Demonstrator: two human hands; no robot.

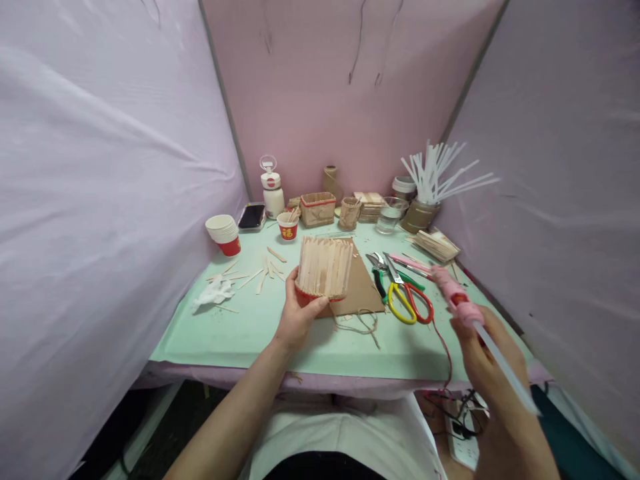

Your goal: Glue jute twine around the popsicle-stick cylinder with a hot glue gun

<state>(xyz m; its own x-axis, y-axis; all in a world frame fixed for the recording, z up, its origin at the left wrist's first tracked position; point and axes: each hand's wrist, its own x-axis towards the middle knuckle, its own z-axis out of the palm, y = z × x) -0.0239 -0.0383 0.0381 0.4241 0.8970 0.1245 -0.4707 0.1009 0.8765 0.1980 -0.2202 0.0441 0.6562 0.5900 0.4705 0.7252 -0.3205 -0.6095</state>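
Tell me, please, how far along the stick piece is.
The visible side of the stick piece already looks covered, with braid and red at its base. The left hand holds it; the right hand holds the glue gun. Probably left: finishing the top, still bare and uneven, whereas the box has a trimmed rim. Loose twine lies nearby.

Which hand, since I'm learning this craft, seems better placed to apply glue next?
Probably the right hand: it holds the pink glue gun, while the left hand holds up the stick-covered piece.
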